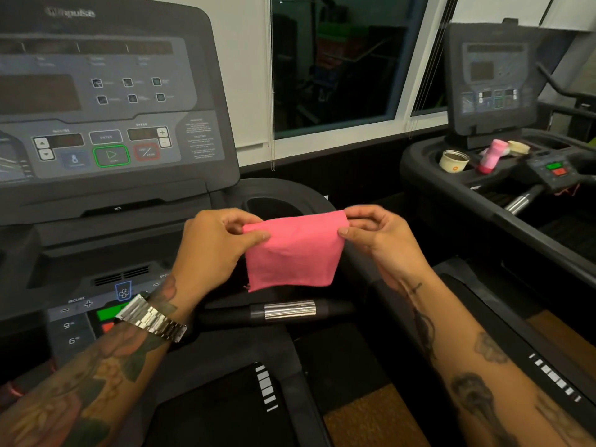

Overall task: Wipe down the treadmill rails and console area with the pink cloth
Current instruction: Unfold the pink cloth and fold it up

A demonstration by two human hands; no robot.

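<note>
Left hand (209,250) and right hand (382,235) are pinching the pink cloth (292,253) by its top corners, holding it between them; a paper cup (453,161) is sitting in the neighbouring treadmill's cup holder (427,154).

Item: pink fabric cloth (293,253), roughly square, hangs flat in air, top corners pinched by left hand (213,250) and right hand (377,233). Below it: black handlebar rail with chrome grip (277,312). Dark grey treadmill console (106,101) to its left.
</note>
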